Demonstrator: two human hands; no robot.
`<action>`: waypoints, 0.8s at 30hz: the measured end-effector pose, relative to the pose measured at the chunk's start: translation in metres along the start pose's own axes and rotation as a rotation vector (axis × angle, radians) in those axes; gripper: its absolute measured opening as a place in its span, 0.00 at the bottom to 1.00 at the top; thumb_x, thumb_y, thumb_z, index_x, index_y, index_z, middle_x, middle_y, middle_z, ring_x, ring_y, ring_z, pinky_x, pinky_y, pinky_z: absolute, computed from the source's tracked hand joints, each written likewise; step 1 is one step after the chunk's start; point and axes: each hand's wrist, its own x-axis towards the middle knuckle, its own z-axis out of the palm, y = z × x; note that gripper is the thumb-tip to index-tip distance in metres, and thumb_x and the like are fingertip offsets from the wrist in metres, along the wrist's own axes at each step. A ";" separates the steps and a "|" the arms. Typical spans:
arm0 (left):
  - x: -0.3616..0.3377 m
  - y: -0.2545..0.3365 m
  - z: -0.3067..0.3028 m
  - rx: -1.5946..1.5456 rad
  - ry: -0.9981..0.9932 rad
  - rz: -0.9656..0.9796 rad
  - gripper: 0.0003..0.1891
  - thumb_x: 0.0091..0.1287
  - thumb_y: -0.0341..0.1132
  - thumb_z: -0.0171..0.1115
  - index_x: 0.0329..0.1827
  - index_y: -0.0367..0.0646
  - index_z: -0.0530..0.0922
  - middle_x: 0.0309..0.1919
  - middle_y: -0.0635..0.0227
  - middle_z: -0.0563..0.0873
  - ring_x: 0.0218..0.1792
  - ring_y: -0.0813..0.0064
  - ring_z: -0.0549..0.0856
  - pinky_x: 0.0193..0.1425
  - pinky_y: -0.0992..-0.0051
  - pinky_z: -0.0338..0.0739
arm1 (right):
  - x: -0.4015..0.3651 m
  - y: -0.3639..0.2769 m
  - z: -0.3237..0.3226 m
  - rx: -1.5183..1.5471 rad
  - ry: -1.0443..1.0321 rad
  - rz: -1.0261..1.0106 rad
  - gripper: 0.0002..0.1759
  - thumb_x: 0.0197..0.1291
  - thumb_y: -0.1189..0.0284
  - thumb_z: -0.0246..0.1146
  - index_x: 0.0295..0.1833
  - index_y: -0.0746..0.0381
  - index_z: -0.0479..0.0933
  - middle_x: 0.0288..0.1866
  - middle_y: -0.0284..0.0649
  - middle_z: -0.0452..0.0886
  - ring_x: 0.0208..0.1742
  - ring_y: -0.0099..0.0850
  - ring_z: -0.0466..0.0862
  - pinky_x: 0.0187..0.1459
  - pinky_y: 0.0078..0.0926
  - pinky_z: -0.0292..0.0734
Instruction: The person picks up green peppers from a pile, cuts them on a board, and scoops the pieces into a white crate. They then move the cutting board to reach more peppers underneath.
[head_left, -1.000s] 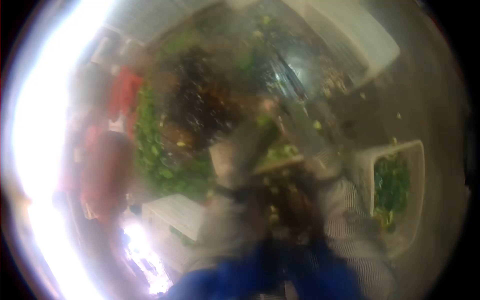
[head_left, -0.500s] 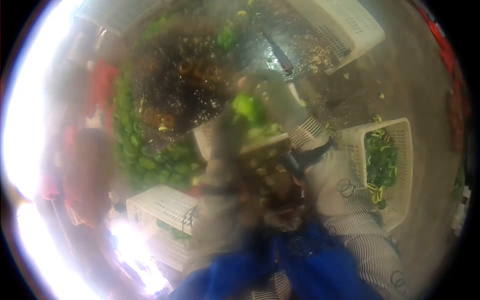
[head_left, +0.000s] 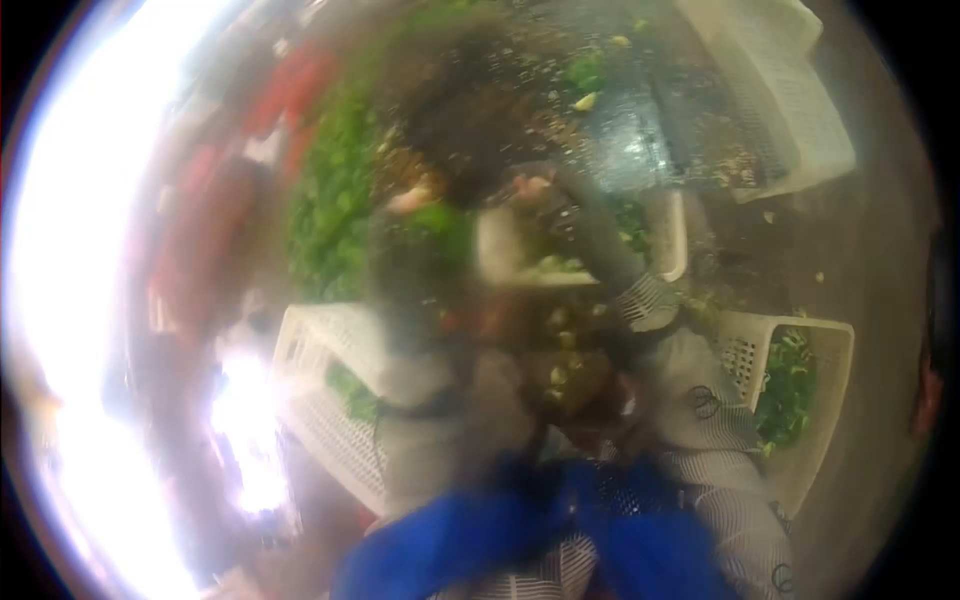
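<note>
My left hand (head_left: pixel 412 197) is stretched forward to the near edge of a pile of green peppers (head_left: pixel 335 225). Bright green peppers show right beside its wrist. To its right, my right hand (head_left: pixel 530 186) is above the far side of a white plastic crate (head_left: pixel 676 240) with green pieces inside. Motion blur smears the fingers of both hands, so whether either grips anything does not show. Dark, wet-looking table surface (head_left: pixel 450 120) strewn with pale seeds and scraps lies beyond the hands.
White crates stand at the left (head_left: pixel 330 440), the right (head_left: pixel 840 390) and the far right (head_left: pixel 800 130); the first two hold green pieces. Pale green scraps (head_left: pixel 565 345) lie close to my body. A person in red (head_left: pixel 285 95) is at the far left.
The view has shifted, moving the scene right. My hands have drawn apart, the left now at the pepper pile. A bright green pepper seen between them before no longer shows there.
</note>
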 end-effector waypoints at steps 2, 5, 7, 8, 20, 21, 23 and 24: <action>-0.009 -0.015 -0.093 0.037 -0.111 -0.529 0.25 0.72 0.35 0.60 0.71 0.41 0.70 0.56 0.62 0.84 0.43 0.69 0.85 0.47 0.73 0.80 | -0.007 -0.007 -0.005 -0.027 -0.008 0.022 0.13 0.74 0.71 0.57 0.56 0.65 0.80 0.48 0.41 0.86 0.47 0.27 0.84 0.48 0.24 0.80; -0.117 -0.081 -0.183 0.731 -0.549 -0.697 0.25 0.71 0.35 0.61 0.70 0.42 0.71 0.57 0.59 0.84 0.44 0.64 0.86 0.48 0.69 0.81 | -0.019 -0.013 -0.031 -0.058 0.072 0.054 0.12 0.74 0.72 0.57 0.56 0.65 0.80 0.45 0.39 0.85 0.42 0.23 0.83 0.42 0.19 0.80; -0.209 -0.149 -0.222 1.306 -0.923 -0.203 0.25 0.70 0.36 0.61 0.70 0.42 0.71 0.57 0.56 0.84 0.45 0.61 0.87 0.48 0.66 0.82 | -0.025 -0.018 -0.051 -0.050 0.179 0.058 0.12 0.73 0.73 0.56 0.56 0.65 0.80 0.43 0.38 0.84 0.39 0.21 0.82 0.40 0.18 0.79; -0.146 -0.091 -0.216 0.890 -1.117 -0.885 0.29 0.67 0.42 0.65 0.70 0.44 0.72 0.59 0.49 0.82 0.54 0.51 0.85 0.56 0.55 0.81 | -0.024 -0.018 -0.060 -0.010 0.241 0.066 0.13 0.73 0.74 0.56 0.56 0.66 0.80 0.41 0.37 0.84 0.37 0.21 0.81 0.38 0.17 0.78; 0.178 0.001 0.161 -0.835 -0.442 -0.362 0.22 0.73 0.32 0.58 0.68 0.38 0.74 0.60 0.59 0.84 0.61 0.61 0.82 0.66 0.62 0.77 | -0.032 -0.004 -0.109 -0.825 0.352 -0.182 0.24 0.56 0.77 0.66 0.61 0.59 0.81 0.42 0.41 0.86 0.42 0.35 0.86 0.50 0.32 0.84; 0.212 0.040 0.169 -0.518 -0.527 -0.220 0.20 0.72 0.33 0.59 0.66 0.39 0.76 0.59 0.58 0.84 0.60 0.58 0.82 0.65 0.62 0.77 | -0.032 0.013 -0.106 -0.818 0.398 -0.088 0.24 0.53 0.80 0.61 0.58 0.61 0.81 0.43 0.41 0.86 0.42 0.35 0.86 0.49 0.32 0.82; 0.241 0.072 0.216 -0.215 -0.596 -0.073 0.19 0.71 0.33 0.60 0.64 0.40 0.78 0.57 0.57 0.85 0.59 0.56 0.83 0.63 0.62 0.78 | -0.034 0.033 -0.108 -0.822 0.450 0.013 0.24 0.50 0.84 0.57 0.56 0.63 0.81 0.44 0.41 0.86 0.42 0.35 0.85 0.47 0.32 0.80; 0.225 0.062 0.274 -0.374 -0.543 -0.156 0.19 0.71 0.36 0.60 0.63 0.39 0.78 0.56 0.55 0.85 0.57 0.52 0.83 0.61 0.61 0.78 | -0.033 0.037 -0.110 -0.932 0.409 0.011 0.21 0.52 0.82 0.58 0.54 0.63 0.80 0.43 0.41 0.85 0.41 0.36 0.85 0.46 0.33 0.80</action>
